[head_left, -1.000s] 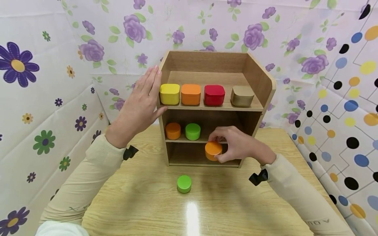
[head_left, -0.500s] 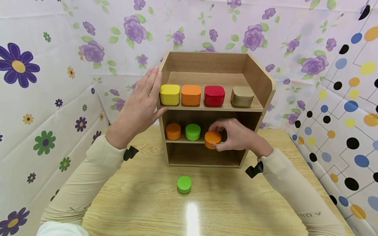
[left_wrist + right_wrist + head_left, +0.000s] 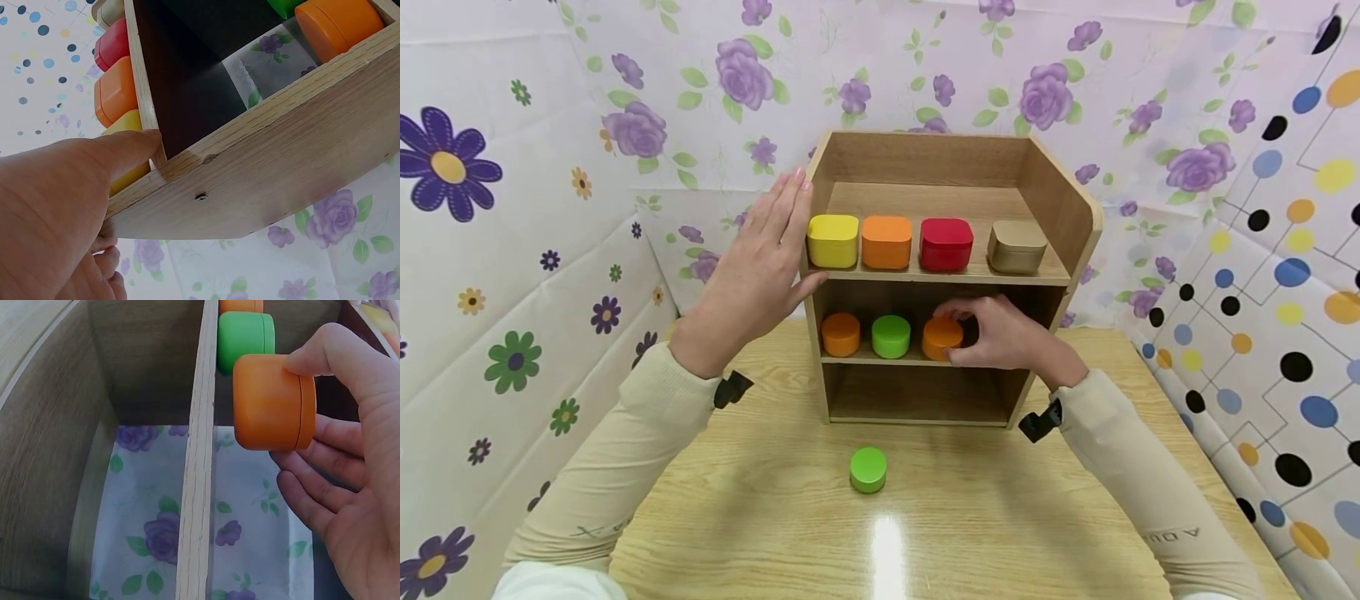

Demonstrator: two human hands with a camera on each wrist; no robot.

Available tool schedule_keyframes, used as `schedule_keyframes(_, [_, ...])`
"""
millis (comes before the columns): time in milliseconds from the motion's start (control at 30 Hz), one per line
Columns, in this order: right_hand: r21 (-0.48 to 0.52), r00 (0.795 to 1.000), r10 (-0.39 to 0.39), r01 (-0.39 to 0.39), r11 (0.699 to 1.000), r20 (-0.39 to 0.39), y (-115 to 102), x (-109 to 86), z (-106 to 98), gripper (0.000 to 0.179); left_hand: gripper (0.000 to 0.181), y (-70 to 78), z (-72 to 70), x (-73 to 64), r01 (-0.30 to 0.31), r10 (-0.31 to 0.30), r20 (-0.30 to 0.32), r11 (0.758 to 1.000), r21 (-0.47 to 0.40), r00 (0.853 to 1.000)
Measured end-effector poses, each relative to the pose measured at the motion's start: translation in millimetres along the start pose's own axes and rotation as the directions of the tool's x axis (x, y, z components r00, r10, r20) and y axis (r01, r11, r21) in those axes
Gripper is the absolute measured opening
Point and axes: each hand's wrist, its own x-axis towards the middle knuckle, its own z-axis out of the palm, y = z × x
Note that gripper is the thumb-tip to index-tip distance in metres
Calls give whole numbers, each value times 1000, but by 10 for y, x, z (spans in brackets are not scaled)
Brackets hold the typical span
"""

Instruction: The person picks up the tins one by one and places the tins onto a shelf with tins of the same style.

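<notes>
My left hand (image 3: 756,258) lies along the left side of a small wooden shelf unit (image 3: 932,158), fingers straight, thumb on its front edge beside the yellow container (image 3: 832,242). On the middle shelf, my right hand (image 3: 1000,333) pinches a round orange container (image 3: 942,338) between thumb and fingers. In the right wrist view this container (image 3: 269,403) is at the shelf board; whether it touches is hard to tell. To its left stand a green round container (image 3: 891,337) and another orange one (image 3: 840,335).
An orange (image 3: 886,242), a red (image 3: 946,244) and a gold squarish container (image 3: 1017,247) share the top shelf with the yellow one. A green round container (image 3: 868,470) sits on the wooden table (image 3: 760,517) before the unit. Patterned cloths (image 3: 700,100) surround the table.
My right hand has raised the orange container from in front of the bottom compartment to the middle shelf, beside the green one. The left hand keeps its place.
</notes>
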Motion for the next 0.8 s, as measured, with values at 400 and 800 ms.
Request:
schedule_keyframes(400, [6, 999, 38, -38, 999, 0, 65, 21, 28, 51, 106, 1, 6, 1, -4, 4, -3, 1000, 1, 1000])
schedule_keyframes(800, [6, 999, 35, -35, 999, 9, 83, 52, 52, 51, 106, 2, 3, 11, 8, -8, 12, 1000, -3, 1000])
